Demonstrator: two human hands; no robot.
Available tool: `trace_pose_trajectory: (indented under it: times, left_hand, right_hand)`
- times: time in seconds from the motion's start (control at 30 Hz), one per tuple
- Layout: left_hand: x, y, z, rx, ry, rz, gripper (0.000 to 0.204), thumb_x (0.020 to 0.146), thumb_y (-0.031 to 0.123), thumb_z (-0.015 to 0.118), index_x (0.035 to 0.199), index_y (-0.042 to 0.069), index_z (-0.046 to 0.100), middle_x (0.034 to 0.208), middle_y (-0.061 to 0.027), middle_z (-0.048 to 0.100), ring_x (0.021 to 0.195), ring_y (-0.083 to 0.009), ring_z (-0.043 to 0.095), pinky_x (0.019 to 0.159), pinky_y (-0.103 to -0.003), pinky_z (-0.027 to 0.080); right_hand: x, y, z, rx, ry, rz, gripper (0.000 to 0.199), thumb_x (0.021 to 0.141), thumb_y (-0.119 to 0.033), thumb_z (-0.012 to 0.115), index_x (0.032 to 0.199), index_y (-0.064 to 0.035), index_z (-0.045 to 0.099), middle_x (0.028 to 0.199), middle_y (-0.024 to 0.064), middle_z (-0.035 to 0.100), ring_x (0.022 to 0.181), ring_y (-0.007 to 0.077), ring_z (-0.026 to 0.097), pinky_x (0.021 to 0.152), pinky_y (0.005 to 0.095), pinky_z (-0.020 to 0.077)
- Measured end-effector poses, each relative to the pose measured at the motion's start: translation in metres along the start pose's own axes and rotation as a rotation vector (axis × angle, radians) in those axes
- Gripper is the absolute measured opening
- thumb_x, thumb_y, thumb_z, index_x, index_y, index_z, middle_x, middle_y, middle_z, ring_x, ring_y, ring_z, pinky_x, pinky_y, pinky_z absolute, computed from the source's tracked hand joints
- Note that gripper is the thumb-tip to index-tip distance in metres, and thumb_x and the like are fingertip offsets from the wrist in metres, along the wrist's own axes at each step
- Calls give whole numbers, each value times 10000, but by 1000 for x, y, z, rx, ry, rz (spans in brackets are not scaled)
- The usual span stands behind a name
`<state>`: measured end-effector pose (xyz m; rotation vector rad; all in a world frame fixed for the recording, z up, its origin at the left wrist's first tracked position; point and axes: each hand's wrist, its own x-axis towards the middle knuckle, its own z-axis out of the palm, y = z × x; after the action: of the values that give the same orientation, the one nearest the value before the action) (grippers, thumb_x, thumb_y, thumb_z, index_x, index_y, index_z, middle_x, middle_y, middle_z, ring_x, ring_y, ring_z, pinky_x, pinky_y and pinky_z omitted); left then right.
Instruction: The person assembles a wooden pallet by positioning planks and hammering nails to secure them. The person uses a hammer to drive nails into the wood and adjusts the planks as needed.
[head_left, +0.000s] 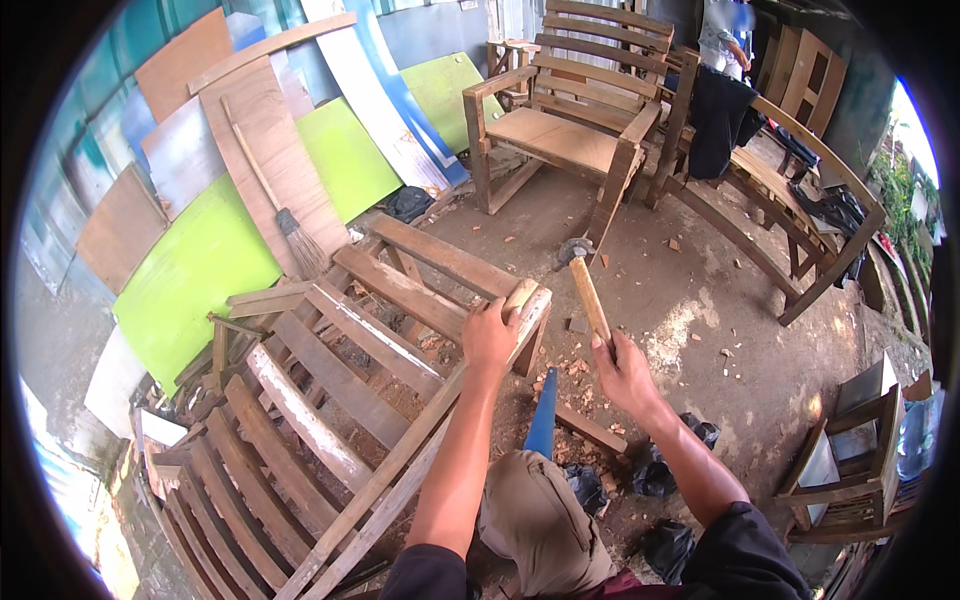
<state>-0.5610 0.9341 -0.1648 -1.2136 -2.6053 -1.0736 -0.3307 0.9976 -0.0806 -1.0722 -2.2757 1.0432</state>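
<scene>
Head view, centre frame: left hand (489,338) clamped on slatted weathered wooden bench frame (400,300); right hand (622,372) fisted round wooden-handled hammer (585,285), raised. Risk: glancing blow striking nearby fingers, likely.

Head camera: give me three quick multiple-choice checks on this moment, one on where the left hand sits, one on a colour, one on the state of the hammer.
1. Where is the left hand?
A. on the end of the slatted wooden bench frame
B. on the broom
C. on the armchair

2. What colour are the flat panels leaning behind the broom?
A. red
B. bright green
C. black

3. How is the hammer held?
A. lying on the ground
B. raised in the right hand, head up
C. hanging from the armchair

Answers:
1 A, the fingers wrap the frame's top corner.
2 B, the large sheets are lime green.
3 B, the fist grips the wooden handle's lower end and the metal head points away.
</scene>
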Motion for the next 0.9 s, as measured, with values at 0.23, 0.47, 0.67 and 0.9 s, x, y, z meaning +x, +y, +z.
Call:
trace_pose_trajectory:
  times: [0.23, 0.47, 0.67, 0.9]
  left_hand:
    - [3, -1, 3, 41, -45, -8, 365, 926, 304, 693, 1213, 87, 751, 1132, -166, 716, 1144, -349, 618, 1080, -436, 433]
    - [4, -3, 3, 101, -49, 12, 371, 929, 338, 684, 1210, 109, 759, 1091, -132, 730, 1130, -311, 596, 1061, -419, 431]
    - [4, 3, -2, 141, -89, 1, 373, 945, 352, 665, 1216, 111, 756, 1099, -140, 735, 1130, -316, 616, 1077, -419, 427]
    - [3, -5, 5, 122, -76, 5, 353, 949, 339, 660, 1189, 103, 764, 1097, -168, 740, 1139, -329, 633, 1100, -430, 418]
  right_hand:
    - [13, -14, 5, -83, -31, -110, 365, 1050, -299, 536, 922, 42, 538, 714, 286, 613, 730, 487, 652, 656, 522, 473]
    - [20, -10, 7, -94, -44, -127, 362, 1047, -294, 541, 911, 42, 532, 717, 296, 614, 744, 508, 647, 651, 532, 477]
    - [29, -6, 11, -107, -43, -139, 347, 1040, -277, 551, 914, 46, 538, 741, 316, 625, 763, 517, 654, 663, 550, 485]
    - [39, -7, 13, -145, -94, -116, 360, 1042, -291, 540, 958, 58, 564, 793, 326, 651, 822, 518, 670, 726, 553, 506]
